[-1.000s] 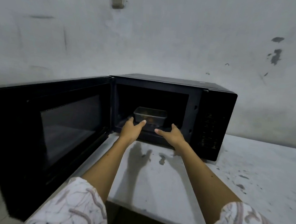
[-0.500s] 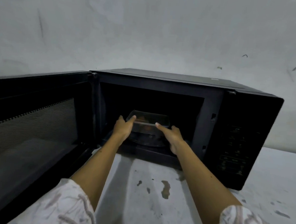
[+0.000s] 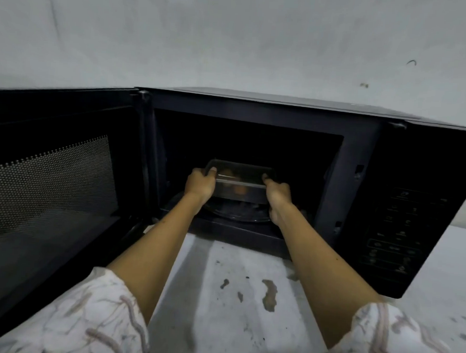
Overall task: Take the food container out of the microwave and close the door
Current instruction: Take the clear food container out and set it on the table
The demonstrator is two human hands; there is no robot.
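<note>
Both hands were closed on the food container (image 3: 239, 183): the left hand (image 3: 200, 184) on its left end, the right hand (image 3: 278, 194) on its right. It sat inside the microwave (image 3: 363, 168), above the glass turntable (image 3: 237, 213). Lifting out seemed next; the door (image 3: 48, 181) stood open.

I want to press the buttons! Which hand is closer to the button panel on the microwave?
The right hand. It grips the food container's right end, on the button panel's side. The left hand grips the far, left end.
</note>
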